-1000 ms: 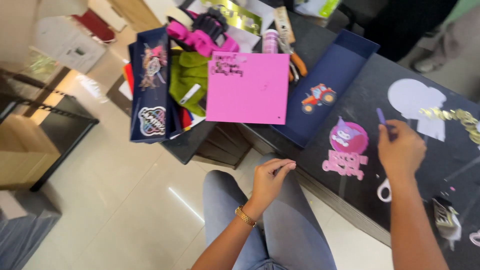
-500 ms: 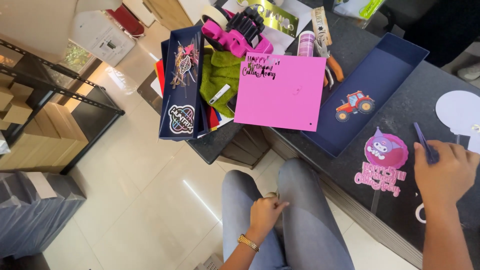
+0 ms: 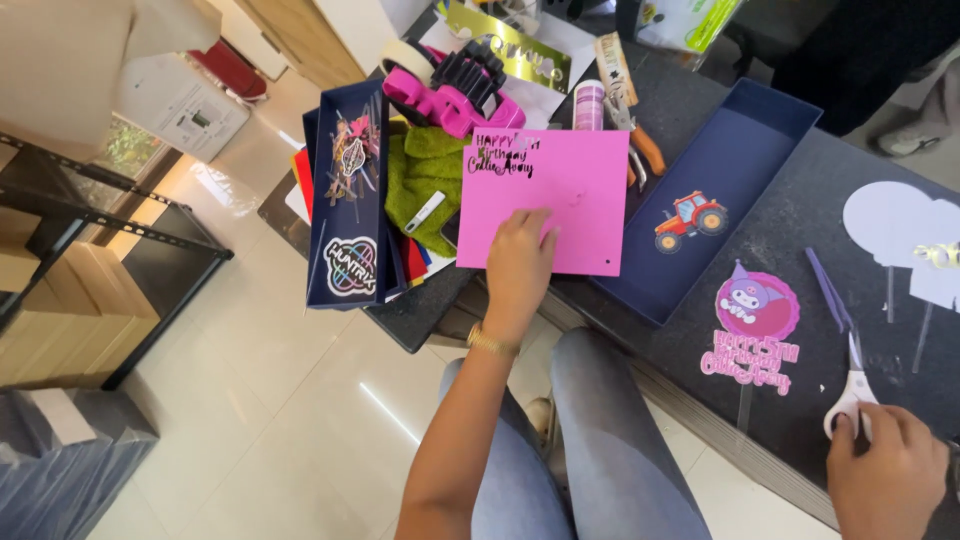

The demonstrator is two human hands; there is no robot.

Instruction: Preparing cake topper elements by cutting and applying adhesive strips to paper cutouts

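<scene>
My left hand point(image 3: 520, 262) lies flat on the lower edge of a pink card sheet point(image 3: 560, 195) with dark lettering in its top corner; the fingers are spread and a gold bracelet circles the wrist. At the bottom right my right hand point(image 3: 885, 475) curls at the white handle of purple-bladed scissors point(image 3: 838, 345) lying on the dark table point(image 3: 800, 110). Between the hands a pink and purple cartoon cake topper point(image 3: 755, 330) rests on the table.
A navy tray point(image 3: 740, 140) holds a red tractor cutout point(image 3: 690, 216). Left of the sheet lie a green cloth point(image 3: 425, 175), a navy box of stickers point(image 3: 345, 200) and a pink tape dispenser point(image 3: 455, 98). White cloud cutouts point(image 3: 895, 225) sit far right. A black shelf point(image 3: 110, 230) stands on the floor.
My left hand rose from my lap onto the pink sheet. My right hand dropped toward the table's near edge, and the scissors now lie flat.
</scene>
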